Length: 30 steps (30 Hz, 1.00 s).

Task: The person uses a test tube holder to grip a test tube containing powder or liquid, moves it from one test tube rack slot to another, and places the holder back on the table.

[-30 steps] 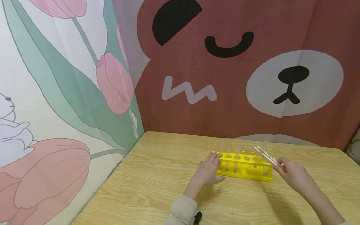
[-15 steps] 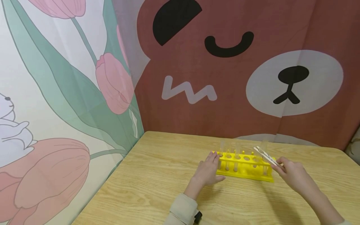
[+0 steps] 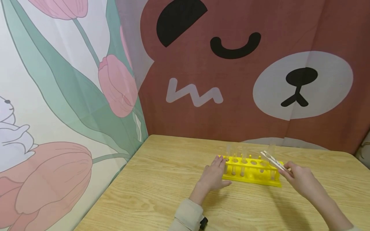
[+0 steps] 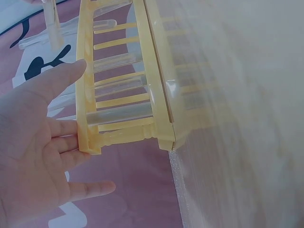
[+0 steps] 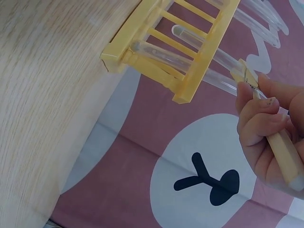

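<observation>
A yellow test tube rack point(image 3: 251, 182) stands on the table with several clear test tubes upright in it. My left hand point(image 3: 213, 175) rests straight fingers against the rack's left end, and its fingertips touch the top edge in the left wrist view. My right hand point(image 3: 300, 178) grips a wooden test tube clamp point(image 3: 273, 160) at the rack's right end. The clamp's head lies against a clear test tube point(image 5: 223, 56), whose rounded bottom hangs above the rack's base. Beside it another test tube point(image 5: 164, 54) reaches down to the base. The right hand's fingers partly cover the clamp.
The wood-grain table point(image 3: 150, 192) spreads in front and to the left of the rack. Behind it hangs a cloth point(image 3: 185, 122) printed with a brown bear, and at the left a cloth point(image 3: 57, 118) with tulips.
</observation>
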### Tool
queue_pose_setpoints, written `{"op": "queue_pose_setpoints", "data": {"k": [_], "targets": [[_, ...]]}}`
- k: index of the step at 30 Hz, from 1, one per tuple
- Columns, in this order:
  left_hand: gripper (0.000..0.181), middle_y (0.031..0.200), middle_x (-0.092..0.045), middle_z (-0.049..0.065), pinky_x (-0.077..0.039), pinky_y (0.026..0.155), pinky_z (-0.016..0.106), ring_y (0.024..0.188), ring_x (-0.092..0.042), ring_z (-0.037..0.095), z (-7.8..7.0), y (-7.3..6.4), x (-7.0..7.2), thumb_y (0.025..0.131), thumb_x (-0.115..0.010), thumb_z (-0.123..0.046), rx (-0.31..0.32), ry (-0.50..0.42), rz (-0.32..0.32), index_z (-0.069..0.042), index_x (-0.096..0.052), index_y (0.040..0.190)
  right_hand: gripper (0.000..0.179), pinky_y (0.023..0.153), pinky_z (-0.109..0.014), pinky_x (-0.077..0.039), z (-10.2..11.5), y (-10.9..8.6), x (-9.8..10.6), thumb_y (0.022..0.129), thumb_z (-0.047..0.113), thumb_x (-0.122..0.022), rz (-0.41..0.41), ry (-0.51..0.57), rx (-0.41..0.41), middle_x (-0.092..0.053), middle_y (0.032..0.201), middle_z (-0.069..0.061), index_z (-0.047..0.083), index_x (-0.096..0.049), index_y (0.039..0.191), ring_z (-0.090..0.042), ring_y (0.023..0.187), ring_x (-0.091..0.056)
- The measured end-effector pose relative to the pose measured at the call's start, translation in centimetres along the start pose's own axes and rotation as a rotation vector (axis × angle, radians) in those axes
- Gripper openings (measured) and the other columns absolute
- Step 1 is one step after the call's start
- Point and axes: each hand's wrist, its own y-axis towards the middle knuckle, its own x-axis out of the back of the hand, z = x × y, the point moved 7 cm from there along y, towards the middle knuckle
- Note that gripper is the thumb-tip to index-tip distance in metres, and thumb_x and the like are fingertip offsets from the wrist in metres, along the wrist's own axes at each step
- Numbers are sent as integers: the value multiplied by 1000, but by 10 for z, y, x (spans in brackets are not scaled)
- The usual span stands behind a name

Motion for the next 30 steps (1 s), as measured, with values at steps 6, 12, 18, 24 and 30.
{"op": "queue_pose_setpoints", "data": {"k": [6, 12, 18, 24, 30], "targets": [[79, 144, -24, 1, -38, 92, 39, 133, -15, 14, 0, 1, -2, 80, -56, -54, 8, -14, 9, -10, -29, 140, 20, 38, -22, -27, -1, -1, -2, 89, 12, -55, 6, 8, -10, -36, 53, 1, -8, -53, 87, -12, 43, -31], [79, 144, -24, 1, -38, 92, 39, 133, -16, 14, 0, 1, -2, 79, -57, -54, 11, -15, 8, -11, -29, 139, 20, 38, -22, -27, -2, -1, -3, 90, 13, -54, 9, 13, -10, -36, 53, 1, -7, -53, 87, -11, 43, -31], [79, 144, -25, 1, -38, 92, 40, 133, -16, 14, 0, 1, -2, 79, -58, -54, 10, -23, 5, -11, -30, 139, 22, 38, -22, -27, -3, -1, -3, 90, 14, -54, 24, 17, -15, -36, 53, 1, -8, -53, 87, -11, 43, -30], [79, 144, -25, 2, -38, 91, 40, 132, -17, 15, 0, 0, -1, 79, -57, -54, 4, -21, 0, -11, -30, 139, 20, 38, -21, -27, -2, 0, -5, 90, 12, -54, 29, 19, -13, -36, 52, 1, -7, -53, 86, -11, 43, -31], [79, 144, -25, 2, -39, 91, 40, 132, -17, 14, 0, 0, 2, 79, -57, -55, 1, -6, -7, -10, -30, 139, 20, 37, -21, -27, 0, 0, -4, 89, 13, -55, 19, 11, -5, -35, 51, 2, -7, -54, 84, -10, 42, -30]]}}
